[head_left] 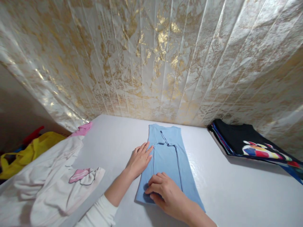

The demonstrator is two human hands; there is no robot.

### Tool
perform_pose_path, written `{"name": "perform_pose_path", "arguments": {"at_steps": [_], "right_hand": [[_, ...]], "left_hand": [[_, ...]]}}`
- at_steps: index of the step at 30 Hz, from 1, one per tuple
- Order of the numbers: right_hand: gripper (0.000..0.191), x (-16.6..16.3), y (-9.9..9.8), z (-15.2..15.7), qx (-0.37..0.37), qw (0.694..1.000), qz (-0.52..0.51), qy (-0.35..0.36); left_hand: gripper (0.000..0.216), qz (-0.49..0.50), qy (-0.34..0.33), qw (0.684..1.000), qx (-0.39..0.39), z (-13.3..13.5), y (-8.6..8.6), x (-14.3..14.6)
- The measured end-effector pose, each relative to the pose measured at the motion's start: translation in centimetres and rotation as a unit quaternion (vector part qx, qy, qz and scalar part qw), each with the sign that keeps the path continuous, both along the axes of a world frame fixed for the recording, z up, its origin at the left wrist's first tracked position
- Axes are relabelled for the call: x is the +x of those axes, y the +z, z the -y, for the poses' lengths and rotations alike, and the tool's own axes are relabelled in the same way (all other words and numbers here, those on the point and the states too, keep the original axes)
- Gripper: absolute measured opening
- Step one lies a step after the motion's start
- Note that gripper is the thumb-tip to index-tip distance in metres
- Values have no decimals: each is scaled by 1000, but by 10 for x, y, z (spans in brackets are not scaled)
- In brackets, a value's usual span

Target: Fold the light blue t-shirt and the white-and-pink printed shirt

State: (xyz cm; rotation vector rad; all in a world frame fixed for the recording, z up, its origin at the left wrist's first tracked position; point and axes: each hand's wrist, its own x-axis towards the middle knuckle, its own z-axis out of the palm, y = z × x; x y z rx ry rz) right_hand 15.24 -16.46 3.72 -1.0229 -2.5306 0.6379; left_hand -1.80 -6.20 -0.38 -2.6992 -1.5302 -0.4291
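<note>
A light blue shirt (169,157) lies on the white table (232,189), folded lengthwise into a long narrow strip with its neck toward the wall. My left hand (139,160) rests flat on the shirt's left edge, fingers stretched out and together. My right hand (164,192) is at the near hem, fingers curled and pinching the left part of the fabric's bottom edge.
A pile of white clothes with pink prints (56,179) lies at the left, a yellow garment (30,151) beyond it. A stack of folded dark shirts with a colourful print (251,143) sits at the right against the gold-and-white wall (151,63).
</note>
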Motion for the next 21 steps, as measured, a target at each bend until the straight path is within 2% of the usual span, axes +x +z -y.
{"name": "perform_pose_path", "arguments": {"at_steps": [5,13,18,21], "right_hand": [[26,4,2,3,8,999,5,-32],[34,4,-10,-4,60,995,22,-72],[39,5,-10,-8,66,995,-7,-75],[36,4,-10,-10,62,995,12,-71]], "left_hand": [[42,14,3,1000,-2,1,2,1],[44,70,30,997,-12,3,11,-3],[26,119,9,992,-34,38,35,-13],[17,181,-22,979,-95,71,46,-26]]}}
